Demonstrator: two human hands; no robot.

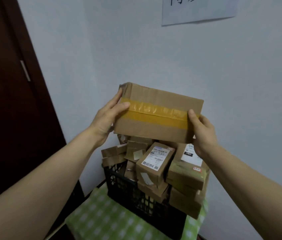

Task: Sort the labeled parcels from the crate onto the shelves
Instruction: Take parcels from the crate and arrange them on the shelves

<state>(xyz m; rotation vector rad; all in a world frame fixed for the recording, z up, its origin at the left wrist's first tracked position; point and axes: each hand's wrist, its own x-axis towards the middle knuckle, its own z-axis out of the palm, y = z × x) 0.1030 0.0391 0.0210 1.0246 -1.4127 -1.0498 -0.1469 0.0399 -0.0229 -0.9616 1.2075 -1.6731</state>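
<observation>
**Item 1.** Cardboard parcel (157,113): brown and rectangular, held up in the air between both hands, with its right end tilted lower. A band of yellow tape (155,112) runs across the facing side from one hand to the other.

**Item 2.** Left hand (105,118): grasps the parcel's left end. The thumb lies on the tape and the fingers reach up along the end face.

**Item 3.** Right hand (203,134): grasps the parcel's right end, with the thumb pressed on the end of the tape. The fingers pass behind the parcel, out of sight, and are probably curled round its far side.

**Item 4.** Black crate (133,193): lattice-walled, below both hands and directly under the held parcel. It is heaped above its rim with small cardboard boxes.

**Item 5.** Labelled box (154,163): on top of the heap, below and between the hands, tilted, with a white shipping label facing up.

**Item 6.** Tagged box (185,177): just below the right hand. It carries a small red-marked tag (196,169) whose writing is too small to read.

**Item 7.** Green checked cloth (102,217): lies under the crate, below the left forearm.

**Item 8.** Dark brown door (7,101): well to the left of the left hand.

**Item 9.** Paper sheet (197,11): on the pale wall, high above the right hand, with its dark strokes cut off by the frame edge.
</observation>
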